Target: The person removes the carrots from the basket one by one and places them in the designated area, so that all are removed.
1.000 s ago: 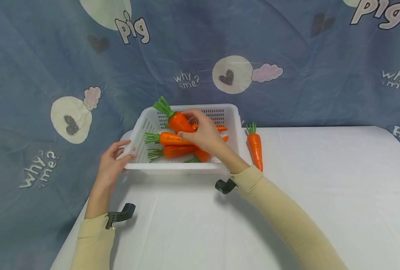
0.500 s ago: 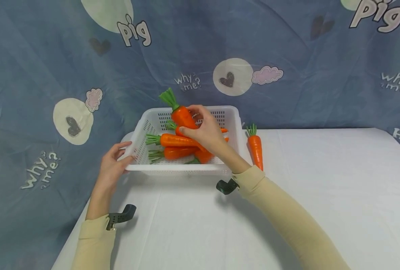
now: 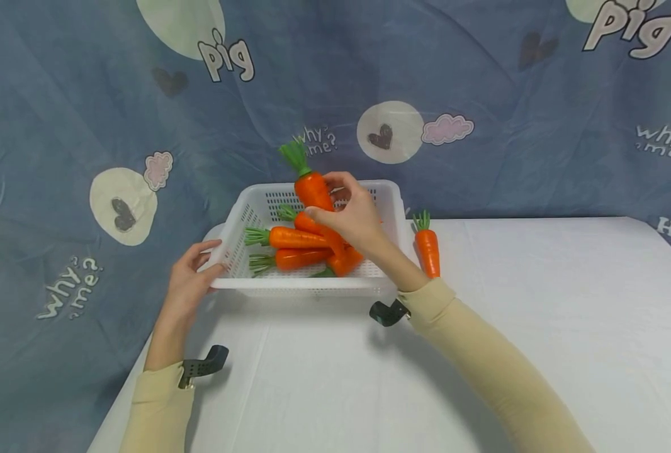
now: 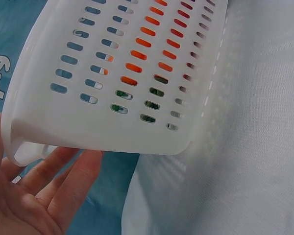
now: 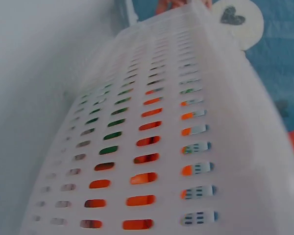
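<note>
Held carrot (image 3: 313,190) above white basket (image 3: 313,283), long axis slanting, green top up and far-left, tip down near-right over other carrots (image 3: 296,238); right hand (image 3: 358,217) grips it from its right, so nearer; left hand (image 3: 187,277), well apart leftward, grips the basket's left rim

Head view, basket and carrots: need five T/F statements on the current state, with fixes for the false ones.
1. The right grip holds a carrot by its orange body. True.
2. The left grip also holds a carrot. False: it is at the left end of the white basket.
3. The white basket has slotted walls. True.
4. Every carrot is in or over the white basket. False: another carrot lies to its right on the table.
5. Several carrots inside the white basket show green tops. True.
</note>
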The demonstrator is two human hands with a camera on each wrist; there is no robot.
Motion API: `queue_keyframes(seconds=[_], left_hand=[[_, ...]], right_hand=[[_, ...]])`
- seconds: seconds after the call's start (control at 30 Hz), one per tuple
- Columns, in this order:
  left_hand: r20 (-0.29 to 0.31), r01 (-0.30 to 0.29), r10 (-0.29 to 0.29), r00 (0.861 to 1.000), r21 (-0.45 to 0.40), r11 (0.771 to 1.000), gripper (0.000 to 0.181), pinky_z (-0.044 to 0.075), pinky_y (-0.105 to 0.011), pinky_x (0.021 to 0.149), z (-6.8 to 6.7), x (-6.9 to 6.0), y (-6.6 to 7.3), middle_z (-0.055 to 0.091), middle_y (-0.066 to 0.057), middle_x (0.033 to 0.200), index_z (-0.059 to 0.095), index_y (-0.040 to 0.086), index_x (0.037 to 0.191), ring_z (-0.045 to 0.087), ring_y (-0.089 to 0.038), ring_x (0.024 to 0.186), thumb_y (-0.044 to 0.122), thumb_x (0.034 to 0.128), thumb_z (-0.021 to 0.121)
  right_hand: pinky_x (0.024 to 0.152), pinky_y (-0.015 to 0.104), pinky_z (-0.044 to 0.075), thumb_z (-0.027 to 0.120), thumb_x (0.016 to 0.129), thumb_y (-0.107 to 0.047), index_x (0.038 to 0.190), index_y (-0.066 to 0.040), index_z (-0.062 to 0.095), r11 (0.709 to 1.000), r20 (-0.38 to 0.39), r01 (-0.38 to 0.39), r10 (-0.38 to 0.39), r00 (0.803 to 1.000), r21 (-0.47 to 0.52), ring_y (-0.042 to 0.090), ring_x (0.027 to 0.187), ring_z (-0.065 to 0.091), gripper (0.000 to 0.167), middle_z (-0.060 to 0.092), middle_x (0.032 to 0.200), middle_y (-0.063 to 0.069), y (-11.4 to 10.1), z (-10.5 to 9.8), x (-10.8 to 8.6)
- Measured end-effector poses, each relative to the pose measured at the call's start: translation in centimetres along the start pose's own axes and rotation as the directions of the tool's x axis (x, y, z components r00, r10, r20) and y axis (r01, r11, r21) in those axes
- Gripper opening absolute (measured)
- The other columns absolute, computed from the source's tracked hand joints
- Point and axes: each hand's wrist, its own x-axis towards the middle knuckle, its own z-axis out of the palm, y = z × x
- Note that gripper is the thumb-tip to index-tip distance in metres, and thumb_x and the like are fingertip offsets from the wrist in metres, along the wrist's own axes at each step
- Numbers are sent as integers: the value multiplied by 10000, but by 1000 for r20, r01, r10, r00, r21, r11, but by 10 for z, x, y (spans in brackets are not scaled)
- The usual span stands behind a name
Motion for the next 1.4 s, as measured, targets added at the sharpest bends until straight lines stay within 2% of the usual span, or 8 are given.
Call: queue_keyframes(seconds=[0.23, 0.4, 0.77, 0.97, 1.4], left_hand=[[-3, -3, 3, 1000, -3, 1000, 558, 531, -245, 672, 1, 0, 1, 526, -173, 1355, 450, 119, 1454, 540, -220, 1072, 67, 913, 577], [-3, -4, 4, 1000, 0, 1000, 552, 531, -242, 670, 0, 0, 1, 527, -178, 1353, 455, 114, 1449, 547, -199, 1051, 70, 913, 579], [-19, 8, -7, 1000, 24, 1000, 550, 528, -293, 675, -1, 0, 0, 543, -154, 1335, 459, 133, 1451, 554, -171, 1021, 92, 919, 593], [-22, 11, -10, 1000, 29, 1000, 547, 520, -282, 669, -1, 0, -1, 539, -156, 1343, 457, 131, 1452, 552, -173, 1020, 93, 922, 588], [6, 4, -4, 1000, 2, 1000, 555, 529, -246, 668, 0, 0, 0, 525, -178, 1354, 447, 114, 1453, 548, -190, 1034, 87, 916, 585]], right_hand=[[771, 370, 524, 811, 803, -212, 1253, -96, 570, 998, 10, 18, -19, 1000, 58, 211, 942, 576, 524, 595, 1131, 33, -9, -8, -1], [781, 373, 531, 804, 810, -185, 1264, -82, 564, 998, 20, 6, -7, 1000, 57, 219, 954, 584, 524, 592, 1156, 43, -18, -14, -4], [771, 364, 542, 806, 813, -250, 1284, -103, 552, 999, 35, -33, 33, 999, 0, 213, 970, 568, 555, 585, 1171, 28, -32, -30, -15], [754, 375, 536, 812, 803, -270, 1265, -112, 560, 996, 24, -70, 71, 997, -49, 215, 965, 561, 550, 583, 1148, 32, -37, -39, -21], [779, 381, 526, 808, 805, -305, 1284, -112, 548, 984, -2, -122, 123, 992, -133, 219, 983, 548, 578, 573, 1164, 39, -36, -64, -33]])
